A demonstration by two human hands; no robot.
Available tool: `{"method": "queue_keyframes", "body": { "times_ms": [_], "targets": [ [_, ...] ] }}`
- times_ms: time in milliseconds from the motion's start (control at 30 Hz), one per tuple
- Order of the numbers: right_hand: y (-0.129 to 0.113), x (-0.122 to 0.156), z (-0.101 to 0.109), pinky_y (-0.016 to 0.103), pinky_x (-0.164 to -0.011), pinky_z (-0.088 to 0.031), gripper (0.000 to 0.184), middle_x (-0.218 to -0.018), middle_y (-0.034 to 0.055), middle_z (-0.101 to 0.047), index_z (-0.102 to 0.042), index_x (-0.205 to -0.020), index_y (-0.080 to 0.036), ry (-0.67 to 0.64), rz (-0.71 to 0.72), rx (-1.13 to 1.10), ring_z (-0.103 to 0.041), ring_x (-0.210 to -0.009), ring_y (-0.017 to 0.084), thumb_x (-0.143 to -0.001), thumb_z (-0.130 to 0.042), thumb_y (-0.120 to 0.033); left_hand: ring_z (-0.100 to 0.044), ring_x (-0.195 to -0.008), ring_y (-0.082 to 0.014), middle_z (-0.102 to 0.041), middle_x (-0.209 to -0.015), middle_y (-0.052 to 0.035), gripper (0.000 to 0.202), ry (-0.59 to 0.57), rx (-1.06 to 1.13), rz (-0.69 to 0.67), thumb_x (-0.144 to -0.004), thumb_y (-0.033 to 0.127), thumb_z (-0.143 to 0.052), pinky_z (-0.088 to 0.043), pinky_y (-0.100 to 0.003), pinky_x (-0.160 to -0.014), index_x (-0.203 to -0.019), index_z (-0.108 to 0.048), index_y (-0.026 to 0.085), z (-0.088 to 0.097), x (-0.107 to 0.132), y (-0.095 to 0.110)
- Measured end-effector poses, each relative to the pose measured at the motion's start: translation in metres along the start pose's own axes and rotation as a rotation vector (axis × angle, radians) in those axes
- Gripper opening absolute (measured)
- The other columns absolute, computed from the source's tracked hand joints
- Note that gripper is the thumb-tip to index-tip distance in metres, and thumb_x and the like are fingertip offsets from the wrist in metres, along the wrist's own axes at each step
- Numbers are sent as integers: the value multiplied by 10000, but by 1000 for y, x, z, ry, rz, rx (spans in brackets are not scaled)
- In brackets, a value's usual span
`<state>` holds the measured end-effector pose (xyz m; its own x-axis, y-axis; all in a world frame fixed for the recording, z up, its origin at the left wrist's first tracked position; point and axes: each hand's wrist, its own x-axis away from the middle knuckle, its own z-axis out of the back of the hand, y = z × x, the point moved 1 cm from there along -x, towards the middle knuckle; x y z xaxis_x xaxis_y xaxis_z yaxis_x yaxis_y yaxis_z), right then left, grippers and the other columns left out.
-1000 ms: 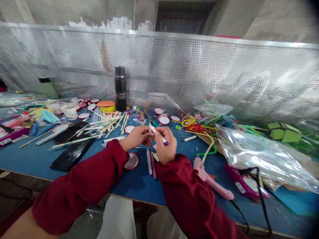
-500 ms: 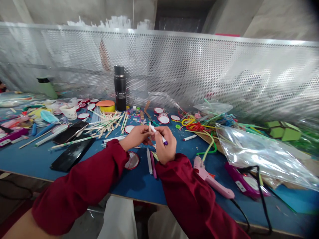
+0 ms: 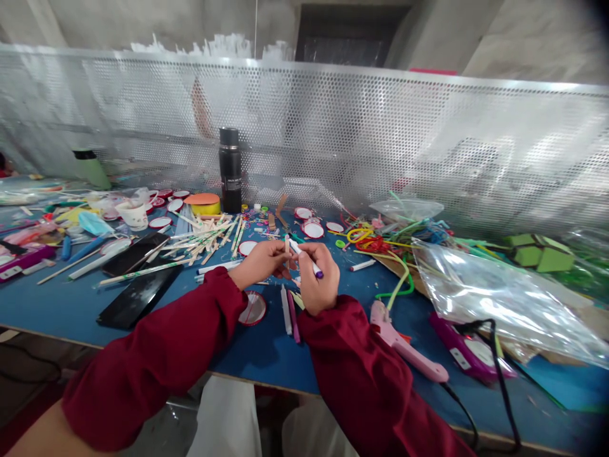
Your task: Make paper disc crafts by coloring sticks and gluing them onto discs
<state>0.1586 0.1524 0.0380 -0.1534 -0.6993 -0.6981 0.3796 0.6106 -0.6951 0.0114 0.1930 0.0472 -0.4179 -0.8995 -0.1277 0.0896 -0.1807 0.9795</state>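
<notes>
My right hand [image 3: 318,279] is closed round a white marker with a purple end [image 3: 307,259], held slanted above the blue table [image 3: 266,349]. My left hand [image 3: 261,261] pinches a small upright stick-like piece [image 3: 287,244] right at the marker's tip. Both arms wear dark red sleeves. Below the hands lie a white pen [image 3: 284,310], a purple pen [image 3: 292,315] and a round red-rimmed disc [image 3: 252,308].
A pile of wooden sticks [image 3: 209,236], black sheets [image 3: 137,289] and a black flask [image 3: 230,170] stand left and behind. A pink glue gun [image 3: 404,344], a clear plastic bag [image 3: 495,295] and coloured pipe cleaners [image 3: 380,241] lie to the right. A perforated metal screen [image 3: 380,139] closes off the back.
</notes>
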Motion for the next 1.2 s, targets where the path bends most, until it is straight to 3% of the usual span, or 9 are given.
{"method": "queue_keyframes", "body": {
  "times_ms": [367,933,1200],
  "targets": [
    [-2,0,1,341,-748,-517,176,-893,27,-753,-664,-1022,-229,-19,6,-11,-696,-822,204,-966,-535,-335,-704,-575,-136,-685,-704,0,327,-22,8,-16,-851,476,-722,-511,-200,-513,-846,-633,161,-2,2,2],
    [-2,0,1,344,-733,-513,157,-852,16,-745,-660,-999,-240,-17,16,-2,-694,-818,210,-957,-536,-327,-659,-524,-101,-676,-672,11,323,10,-21,-42,-881,474,-695,-468,-176,-487,-825,-617,166,-2,2,1],
    [-6,-1,3,346,-729,-504,141,-825,10,-740,-652,-998,-247,21,-5,9,-684,-797,208,-955,-534,-311,-685,-561,-109,-716,-778,-14,299,-3,-27,-28,-911,455,-655,-485,-190,-505,-837,-613,168,0,1,-3]
  ]
}}
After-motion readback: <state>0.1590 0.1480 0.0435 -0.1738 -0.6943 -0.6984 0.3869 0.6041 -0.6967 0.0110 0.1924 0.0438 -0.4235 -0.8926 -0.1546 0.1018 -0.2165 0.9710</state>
